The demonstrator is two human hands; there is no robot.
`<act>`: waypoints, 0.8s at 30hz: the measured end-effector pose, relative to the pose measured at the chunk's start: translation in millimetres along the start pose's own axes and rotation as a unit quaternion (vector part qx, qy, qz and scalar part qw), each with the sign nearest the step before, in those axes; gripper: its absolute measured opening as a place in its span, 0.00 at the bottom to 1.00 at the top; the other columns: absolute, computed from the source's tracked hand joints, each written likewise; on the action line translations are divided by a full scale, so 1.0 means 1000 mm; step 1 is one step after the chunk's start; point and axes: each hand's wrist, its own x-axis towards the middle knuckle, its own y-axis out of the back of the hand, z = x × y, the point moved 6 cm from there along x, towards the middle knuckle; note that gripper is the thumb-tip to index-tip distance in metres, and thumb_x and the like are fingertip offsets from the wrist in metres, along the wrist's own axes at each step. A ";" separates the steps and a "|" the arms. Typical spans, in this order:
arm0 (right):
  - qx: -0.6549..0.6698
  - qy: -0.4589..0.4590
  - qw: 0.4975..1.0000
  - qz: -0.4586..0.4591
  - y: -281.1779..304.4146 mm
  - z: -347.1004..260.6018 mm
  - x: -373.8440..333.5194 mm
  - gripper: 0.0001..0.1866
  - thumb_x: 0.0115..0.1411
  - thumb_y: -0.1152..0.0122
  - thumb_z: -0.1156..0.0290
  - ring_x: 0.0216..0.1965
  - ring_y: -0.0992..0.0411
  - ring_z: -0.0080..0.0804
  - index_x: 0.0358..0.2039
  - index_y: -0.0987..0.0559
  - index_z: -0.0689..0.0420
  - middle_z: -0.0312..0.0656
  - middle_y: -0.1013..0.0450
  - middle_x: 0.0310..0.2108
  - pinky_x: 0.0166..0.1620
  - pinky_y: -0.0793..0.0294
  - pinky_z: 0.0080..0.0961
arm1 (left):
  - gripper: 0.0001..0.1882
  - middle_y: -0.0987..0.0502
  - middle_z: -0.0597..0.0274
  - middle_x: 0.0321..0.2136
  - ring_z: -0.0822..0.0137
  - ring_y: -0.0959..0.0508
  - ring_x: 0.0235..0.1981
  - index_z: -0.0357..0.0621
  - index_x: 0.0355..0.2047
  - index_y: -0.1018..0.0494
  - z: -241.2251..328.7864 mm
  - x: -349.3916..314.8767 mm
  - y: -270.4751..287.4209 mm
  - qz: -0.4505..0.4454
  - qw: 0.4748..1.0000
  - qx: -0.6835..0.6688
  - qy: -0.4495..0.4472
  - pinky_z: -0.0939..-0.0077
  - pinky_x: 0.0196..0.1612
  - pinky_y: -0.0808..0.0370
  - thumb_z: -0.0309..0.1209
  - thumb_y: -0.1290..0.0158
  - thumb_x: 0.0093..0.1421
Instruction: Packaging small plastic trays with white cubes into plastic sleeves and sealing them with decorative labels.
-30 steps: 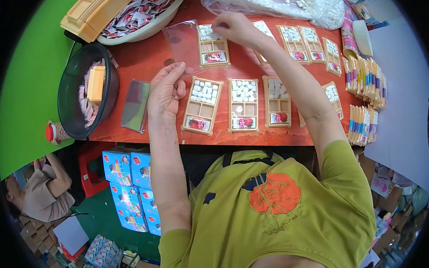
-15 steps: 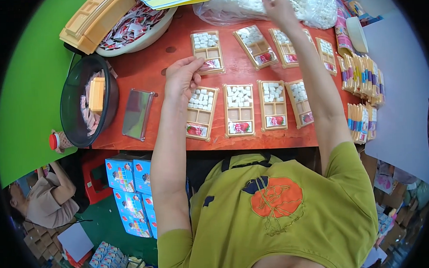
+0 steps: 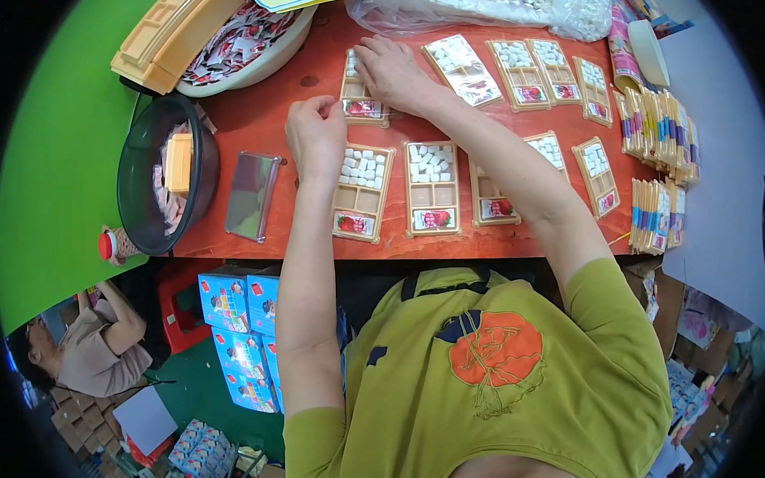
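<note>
The right hand (image 3: 394, 74) has come back from the bag of white pieces (image 3: 522, 5), which lies beyond and to the right of the worked tray (image 3: 354, 88), and is now palm down over that tray's far compartment. This suggests the work has passed from reaching for pieces to placing or settling them. Its fingers are bent; whether they hold anything, I cannot tell. The left hand (image 3: 318, 140) has stayed at the worked tray's left side, fingers curled in; I cannot tell whether it grips the edge.

0.5 s ago the white pieces in the worked tray showed plainly; now the right hand hides most of them. The neighbouring tray (image 3: 461, 70), to the right of the worked tray, now carries a bright glare. The clear cover (image 3: 252, 197), nearer and to the left of the worked tray, lies on the bench (image 3: 264, 117) as before
</note>
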 end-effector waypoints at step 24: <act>-0.068 0.087 0.994 -0.005 -0.016 -0.012 0.012 0.25 0.69 0.55 0.58 0.61 0.36 0.49 0.57 0.29 0.65 0.52 0.32 0.58 0.62 0.38 0.43 | 0.17 0.24 0.66 0.26 0.78 0.25 0.26 0.30 0.45 0.23 -0.021 0.008 -0.015 -0.117 0.992 -0.032 0.037 0.83 0.30 0.27 0.25 0.37 0.55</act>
